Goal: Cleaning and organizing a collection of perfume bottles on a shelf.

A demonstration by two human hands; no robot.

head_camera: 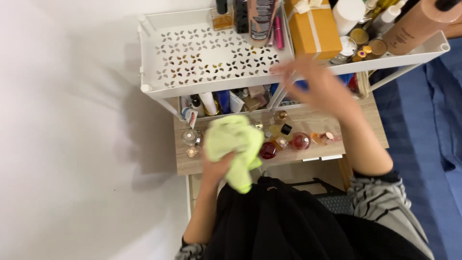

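From the head camera, looking down: the left hand point(219, 166) is closed around a soft, crumpled yellow-green cloth point(234, 147), a little left of the middle of the frame. The cloth hangs over the front part of a light wooden bench point(365, 120).

The right hand point(315, 84) is blurry, right of the middle. Its fingers are spread open and it holds nothing. It is at the front edge of a white plastic tray with little curved holes point(192, 53), in the upper part of the frame.

The left half of that tray is bare, so the wiping looks partly done there (that is a guess). The right half is still full: an orange gift box with a white ribbon point(313, 31), a tall brown bottle point(414, 26), a pink tube point(278, 31) and small gold-lidded jars point(368, 45).

Under the tray is a lower white shelf point(226, 115) packed with tubes and small boxes.

On the bench stand small glass bottles, one dark red round bottle point(268, 150) and one pink round bottle point(300, 141). They have not been taken off, so that spot looks left to do.
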